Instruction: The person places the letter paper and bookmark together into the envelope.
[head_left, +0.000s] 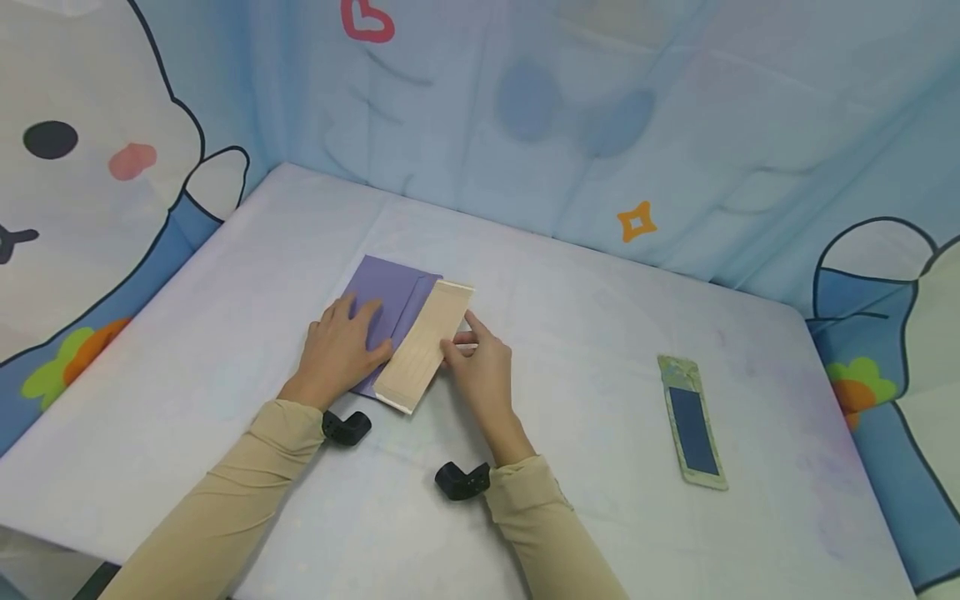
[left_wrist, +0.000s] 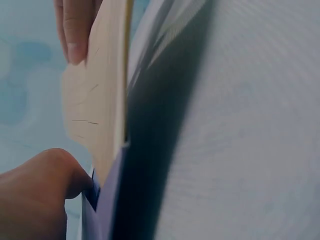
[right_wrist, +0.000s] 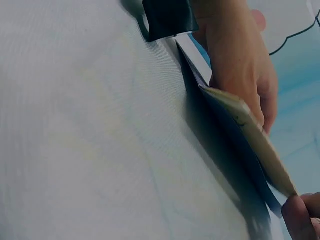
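Observation:
A flat purple folder lies on the table, left of the middle in the head view. Along its right side a light wood-grain panel is raised at a slant, its outer edge off the cloth. My left hand rests spread over the purple part, with the thumb by the panel's inner edge. My right hand pinches the panel's outer edge between thumb and fingers. From the left wrist, the thumb presses at the fold where panel and purple cover meet. In the right wrist view, fingertips hold the panel's corner.
A narrow green-patterned piece with a dark blue rectangle lies on the right of the table. The white cloth covers the tabletop. A blue printed curtain hangs behind and at both sides.

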